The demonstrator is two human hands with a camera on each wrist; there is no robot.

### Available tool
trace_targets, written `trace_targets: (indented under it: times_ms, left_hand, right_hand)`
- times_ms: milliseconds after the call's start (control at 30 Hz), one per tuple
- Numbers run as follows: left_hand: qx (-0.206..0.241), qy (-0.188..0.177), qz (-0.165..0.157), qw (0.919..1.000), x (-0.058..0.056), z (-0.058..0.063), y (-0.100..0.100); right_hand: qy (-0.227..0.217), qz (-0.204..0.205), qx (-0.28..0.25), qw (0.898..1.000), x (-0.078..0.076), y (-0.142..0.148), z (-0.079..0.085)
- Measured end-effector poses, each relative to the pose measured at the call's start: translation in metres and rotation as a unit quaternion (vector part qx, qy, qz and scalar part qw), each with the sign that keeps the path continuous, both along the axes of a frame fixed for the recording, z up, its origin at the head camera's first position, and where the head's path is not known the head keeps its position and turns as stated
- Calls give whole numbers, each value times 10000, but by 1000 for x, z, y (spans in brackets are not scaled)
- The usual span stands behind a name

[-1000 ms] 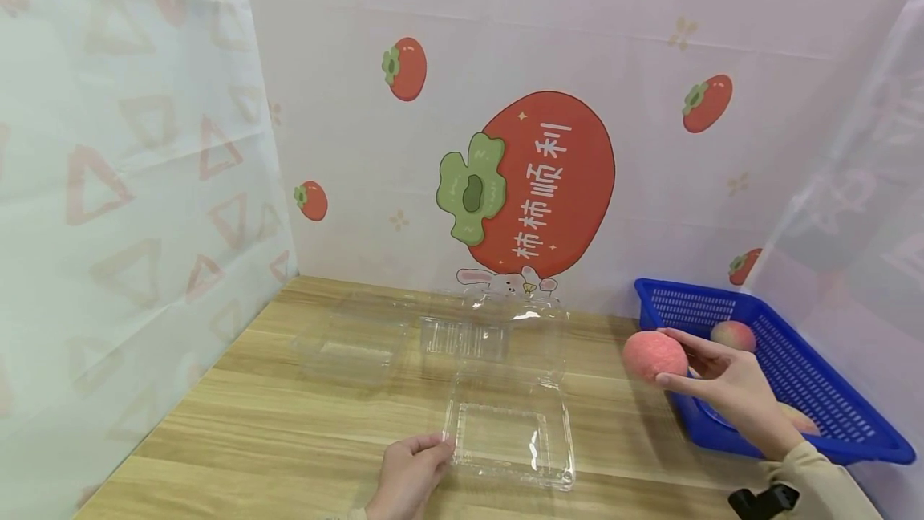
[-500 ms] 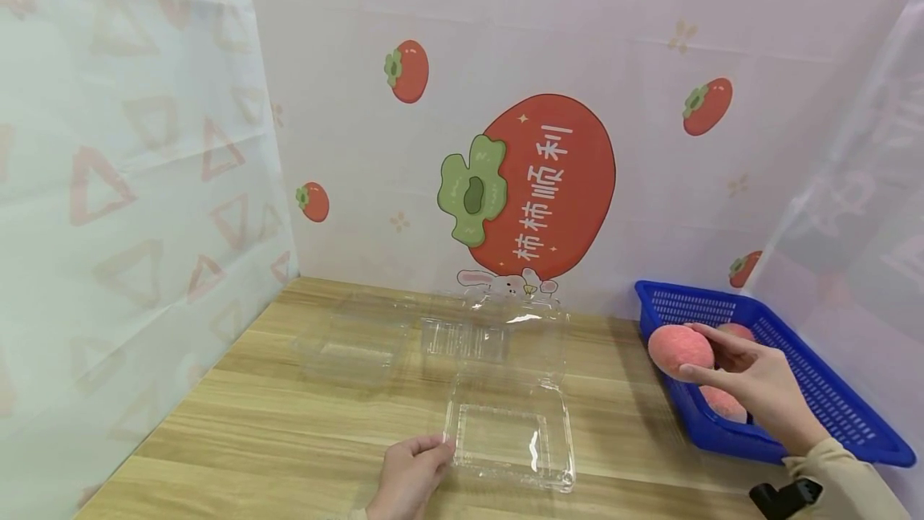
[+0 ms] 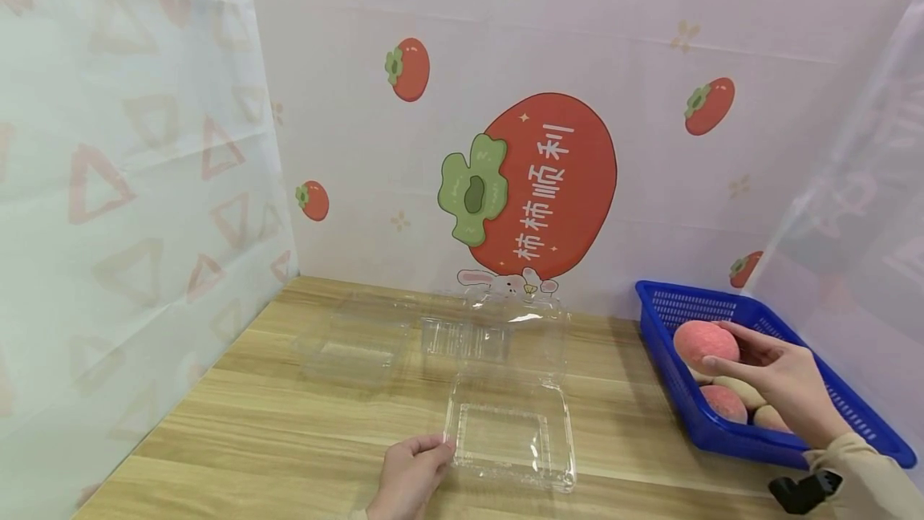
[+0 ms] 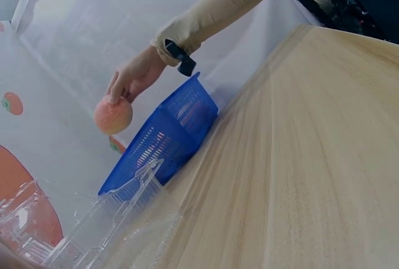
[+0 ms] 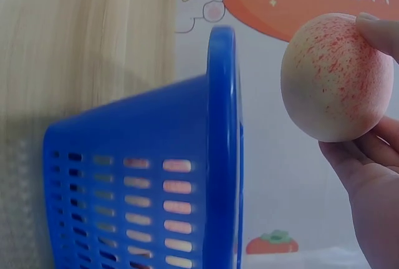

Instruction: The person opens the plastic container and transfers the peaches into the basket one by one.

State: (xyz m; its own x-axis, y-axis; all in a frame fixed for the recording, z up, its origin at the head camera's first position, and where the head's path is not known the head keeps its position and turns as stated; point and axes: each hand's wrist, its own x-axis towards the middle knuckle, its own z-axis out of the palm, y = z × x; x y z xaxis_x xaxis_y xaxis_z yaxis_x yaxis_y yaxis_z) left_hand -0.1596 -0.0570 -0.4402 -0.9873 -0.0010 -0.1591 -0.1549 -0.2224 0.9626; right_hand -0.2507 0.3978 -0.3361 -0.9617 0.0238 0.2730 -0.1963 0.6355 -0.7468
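A pinkish-red peach is held between the thumb and fingers of my right hand, over the left part of the blue plastic basket. Its paler, speckled side faces the right wrist view, where the peach hangs beyond the basket's rim. Several more peaches lie in the basket, partly hidden by the right hand. My left hand pinches the left edge of a clear plastic clamshell box. That box lies with its lid raised at the back and nothing inside.
Another clear plastic container stands at the back left of the wooden table. A smaller clear one is partly behind the raised lid. Printed sheets close off the back and both sides; the basket sits near the right one.
My right hand has carried the peach rightward, from beside the basket to over it. More peaches in the basket now show beneath. The left hand and the clamshell box stay where they were.
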Motion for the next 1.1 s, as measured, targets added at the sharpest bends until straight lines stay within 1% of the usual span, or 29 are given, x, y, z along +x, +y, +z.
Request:
trace_targets:
  times_ms: [200, 433, 767, 1100]
  left_hand:
    - [-1, 24, -13, 10000, 0, -1, 0]
    - [-8, -10, 22, 10000, 0, 0, 0]
    - [-114, -59, 80, 9999, 0, 0, 0]
    - [-2, -100, 112, 9999, -2, -1, 0]
  right_hand:
    - [-14, -25, -2, 10000, -2, 9, -1]
    - [-79, -305, 228, 9992, -6, 15, -4]
    - [-133, -340, 368, 9987, -8, 25, -5]
    - [-324, -409, 619, 9967, -15, 37, -4]
